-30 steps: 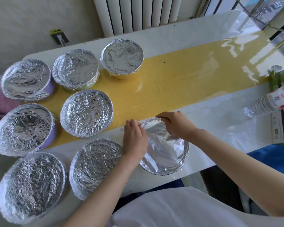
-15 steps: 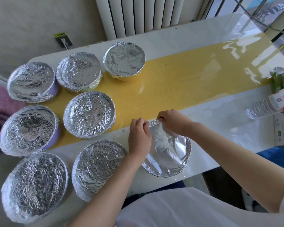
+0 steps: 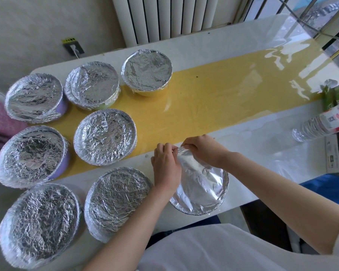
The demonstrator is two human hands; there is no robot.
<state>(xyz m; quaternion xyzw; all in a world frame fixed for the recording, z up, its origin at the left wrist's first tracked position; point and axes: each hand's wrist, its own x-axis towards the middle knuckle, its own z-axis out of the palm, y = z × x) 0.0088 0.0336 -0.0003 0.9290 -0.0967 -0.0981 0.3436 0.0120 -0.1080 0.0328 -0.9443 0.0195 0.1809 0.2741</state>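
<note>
Foil-wrapped bowls (image 3: 105, 136), seven in number, occupy the left part of the table (image 3: 252, 153). To their right, the left hand (image 3: 165, 169) pinches the far margin of the foil sheet (image 3: 202, 189) between thumb and curled fingers. The sheet lies over an eighth bowl (image 3: 225, 189) at the near table edge. It is smooth across the near part and rises to a small peak under the fingertips. The right hand (image 3: 204, 150) pinches the same peak from the other side. A second ago the two hands were spaced along the far rim; now they almost touch. This closing suggests the loose margin is being gathered for tucking, so the cover is probably nearly seated. A water bottle (image 3: 319, 125) lies at far right.
</note>
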